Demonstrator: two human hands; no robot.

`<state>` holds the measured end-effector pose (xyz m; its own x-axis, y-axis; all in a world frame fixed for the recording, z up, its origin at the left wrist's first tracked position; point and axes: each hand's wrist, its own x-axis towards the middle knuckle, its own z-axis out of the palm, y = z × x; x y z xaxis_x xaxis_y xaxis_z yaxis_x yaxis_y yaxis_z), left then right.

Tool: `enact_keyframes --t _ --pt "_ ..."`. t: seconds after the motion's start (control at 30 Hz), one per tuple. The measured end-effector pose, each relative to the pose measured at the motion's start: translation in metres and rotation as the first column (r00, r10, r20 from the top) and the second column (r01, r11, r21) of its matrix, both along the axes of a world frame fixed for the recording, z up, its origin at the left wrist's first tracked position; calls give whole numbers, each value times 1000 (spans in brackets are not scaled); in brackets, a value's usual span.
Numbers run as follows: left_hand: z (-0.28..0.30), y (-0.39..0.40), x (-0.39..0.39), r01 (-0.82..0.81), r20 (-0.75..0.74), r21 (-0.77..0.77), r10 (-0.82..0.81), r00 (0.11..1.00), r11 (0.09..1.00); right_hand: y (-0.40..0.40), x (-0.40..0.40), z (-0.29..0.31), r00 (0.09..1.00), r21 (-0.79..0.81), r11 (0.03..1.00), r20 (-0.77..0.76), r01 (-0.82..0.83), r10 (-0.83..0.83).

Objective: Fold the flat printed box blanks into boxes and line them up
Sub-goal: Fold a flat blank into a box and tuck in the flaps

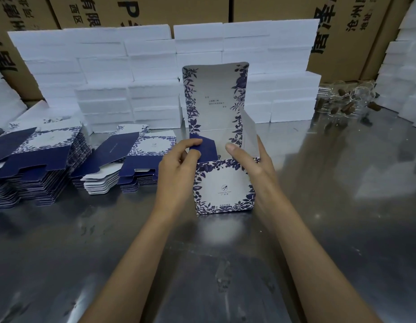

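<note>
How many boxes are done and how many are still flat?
No finished printed boxes show lined up yet. One printed box is in hand: it stands on the metal table with its lid up, the left hand pinching the dark blue side flap and the right hand holding the other side. Plenty is left: two tall stacks of flat blanks wait at the left.

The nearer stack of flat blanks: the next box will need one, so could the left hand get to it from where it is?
Probably yes. The left hand pinches the box's dark blue side flap, so it must let go first. The nearer stack of blanks lies just beside it, with only bare metal table between.
</note>
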<state>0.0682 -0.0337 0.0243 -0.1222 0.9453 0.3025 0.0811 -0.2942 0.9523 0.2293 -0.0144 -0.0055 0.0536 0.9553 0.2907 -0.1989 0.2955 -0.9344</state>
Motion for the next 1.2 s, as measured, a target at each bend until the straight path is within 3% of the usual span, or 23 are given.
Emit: enact_keyframes --t 0.1,0.33,0.47,0.57,0.9,1.03,1.2 --pt "0 2 -2 33 -7 -27 -33 999 999 -2 -1 -4 999 12 1000 -47 5 -4" --pt "14 13 -14 40 -383 -65 -62 922 997 -4 -1 -4 997 26 997 -4 72 -72" --pt "23 18 -19 53 -299 -176 -105 949 983 -4 0 -3 998 21 998 15 53 -53" --pt "24 21 -19 41 -363 -171 -101 926 984 -6 0 0 999 16 999 14 45 -45" --pt "36 41 -20 60 -366 -249 -152 918 967 -8 0 5 999 37 998 -13 45 -44" --pt "33 47 -19 46 -345 -200 -114 932 979 -10 0 6 999 33 998 9 47 -48" --pt "18 42 -12 46 -203 -124 -71 977 991 -11 2 15 983 -90 989 -151 -120 105"
